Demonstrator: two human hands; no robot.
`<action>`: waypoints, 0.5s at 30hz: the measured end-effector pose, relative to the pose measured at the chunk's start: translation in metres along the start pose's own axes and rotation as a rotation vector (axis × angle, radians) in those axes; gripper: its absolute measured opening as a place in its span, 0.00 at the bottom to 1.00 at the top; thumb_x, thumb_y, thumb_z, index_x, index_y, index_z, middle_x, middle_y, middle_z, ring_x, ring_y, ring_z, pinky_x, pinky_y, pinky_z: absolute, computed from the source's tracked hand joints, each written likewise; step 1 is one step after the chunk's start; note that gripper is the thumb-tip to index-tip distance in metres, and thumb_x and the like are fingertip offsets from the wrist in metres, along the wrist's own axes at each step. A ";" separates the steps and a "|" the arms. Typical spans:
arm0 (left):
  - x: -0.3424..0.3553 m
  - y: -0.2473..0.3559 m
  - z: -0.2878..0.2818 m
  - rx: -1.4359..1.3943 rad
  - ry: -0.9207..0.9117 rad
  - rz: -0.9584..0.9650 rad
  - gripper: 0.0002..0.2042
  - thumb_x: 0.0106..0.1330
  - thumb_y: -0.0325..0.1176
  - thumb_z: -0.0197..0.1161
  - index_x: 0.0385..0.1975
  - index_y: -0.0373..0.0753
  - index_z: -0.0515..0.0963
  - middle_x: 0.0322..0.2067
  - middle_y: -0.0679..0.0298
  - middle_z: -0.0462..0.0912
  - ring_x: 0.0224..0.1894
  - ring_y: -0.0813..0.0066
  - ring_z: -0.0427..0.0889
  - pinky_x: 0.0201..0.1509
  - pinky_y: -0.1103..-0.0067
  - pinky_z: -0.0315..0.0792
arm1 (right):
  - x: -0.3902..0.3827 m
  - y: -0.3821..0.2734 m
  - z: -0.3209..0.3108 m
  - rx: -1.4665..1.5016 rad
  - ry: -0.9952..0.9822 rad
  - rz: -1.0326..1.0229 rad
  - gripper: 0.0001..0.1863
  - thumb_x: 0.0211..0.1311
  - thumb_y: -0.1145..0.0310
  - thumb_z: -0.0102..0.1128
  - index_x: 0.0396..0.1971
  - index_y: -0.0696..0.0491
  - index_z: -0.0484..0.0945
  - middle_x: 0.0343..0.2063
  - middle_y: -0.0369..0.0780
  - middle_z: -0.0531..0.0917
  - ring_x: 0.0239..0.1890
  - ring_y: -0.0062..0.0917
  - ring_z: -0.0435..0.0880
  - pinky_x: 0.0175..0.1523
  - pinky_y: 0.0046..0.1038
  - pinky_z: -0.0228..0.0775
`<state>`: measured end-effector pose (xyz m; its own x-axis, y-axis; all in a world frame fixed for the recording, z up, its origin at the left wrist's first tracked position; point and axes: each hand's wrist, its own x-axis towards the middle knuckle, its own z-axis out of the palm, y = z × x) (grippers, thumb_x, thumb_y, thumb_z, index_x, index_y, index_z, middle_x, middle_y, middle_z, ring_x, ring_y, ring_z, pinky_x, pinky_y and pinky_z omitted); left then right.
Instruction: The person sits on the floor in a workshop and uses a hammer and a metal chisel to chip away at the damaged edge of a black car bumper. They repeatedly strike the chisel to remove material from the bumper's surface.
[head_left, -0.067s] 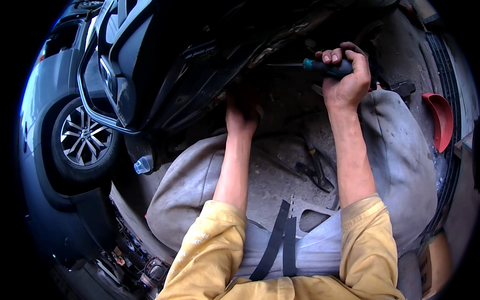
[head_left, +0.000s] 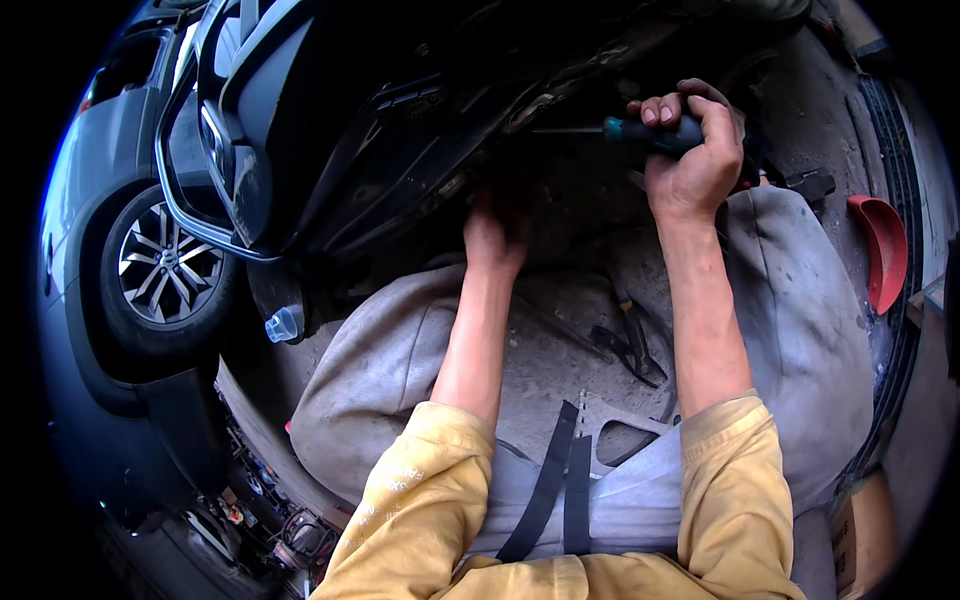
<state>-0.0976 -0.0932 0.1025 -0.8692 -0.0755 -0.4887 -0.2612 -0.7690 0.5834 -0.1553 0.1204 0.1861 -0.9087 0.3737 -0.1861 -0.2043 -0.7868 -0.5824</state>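
Note:
My right hand [head_left: 698, 160] is wrapped round the teal and black handle of a screwdriver [head_left: 670, 135], its thin shaft pointing left beneath the dark car underside [head_left: 400, 140]. My left hand [head_left: 495, 225] reaches up into shadow by the underside's lower edge, its fingers too dark to make out. Pliers [head_left: 630, 345] lie on the dusty floor between my forearms, near a grey plate with a triangular cut-out [head_left: 605, 408] and black straps [head_left: 538, 480] over my lap.
Another car's alloy wheel [head_left: 168, 258] is at left, near a small clear plastic cup [head_left: 285, 323]. A red curved tray [head_left: 880, 250] lies at right, with a cardboard box [head_left: 865, 530] lower down. Jumbled parts [head_left: 300, 540] sit at the lower left.
My left hand has shifted a little to the right. My right hand and the screwdriver are nearly where they were.

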 end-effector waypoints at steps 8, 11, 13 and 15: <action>-0.039 -0.013 0.088 1.155 0.094 0.691 0.14 0.61 0.26 0.56 0.47 0.31 0.71 0.40 0.52 0.77 0.42 0.59 0.78 0.46 0.72 0.72 | -0.002 0.024 0.029 -0.124 -0.092 -0.012 0.08 0.60 0.74 0.49 0.32 0.63 0.74 0.18 0.41 0.75 0.22 0.26 0.74 0.35 0.30 0.73; -0.033 -0.009 0.121 1.373 -0.245 1.074 0.30 0.48 0.20 0.55 0.56 0.33 0.63 0.48 0.46 0.69 0.48 0.47 0.71 0.51 0.67 0.69 | -0.014 0.013 0.028 -0.219 -0.098 0.055 0.10 0.63 0.71 0.50 0.34 0.64 0.74 0.20 0.40 0.76 0.24 0.23 0.75 0.37 0.25 0.71; -0.029 -0.014 0.138 1.254 -0.423 0.835 0.32 0.45 0.18 0.54 0.58 0.35 0.64 0.45 0.50 0.72 0.48 0.53 0.74 0.55 0.67 0.67 | -0.025 -0.001 0.021 -0.639 -0.093 -0.084 0.14 0.67 0.66 0.47 0.39 0.62 0.75 0.31 0.39 0.78 0.35 0.20 0.75 0.46 0.22 0.67; -0.019 -0.019 0.151 1.426 -0.484 0.742 0.31 0.44 0.20 0.55 0.55 0.38 0.66 0.41 0.53 0.74 0.45 0.55 0.75 0.49 0.63 0.67 | -0.030 -0.012 0.011 -0.458 -0.071 -0.001 0.19 0.71 0.59 0.41 0.42 0.61 0.73 0.39 0.40 0.77 0.41 0.22 0.74 0.51 0.25 0.65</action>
<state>-0.1389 0.0188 0.1983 -0.9399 0.2642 0.2161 0.3266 0.5122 0.7943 -0.1290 0.1134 0.2075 -0.9346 0.3270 -0.1397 -0.0380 -0.4825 -0.8750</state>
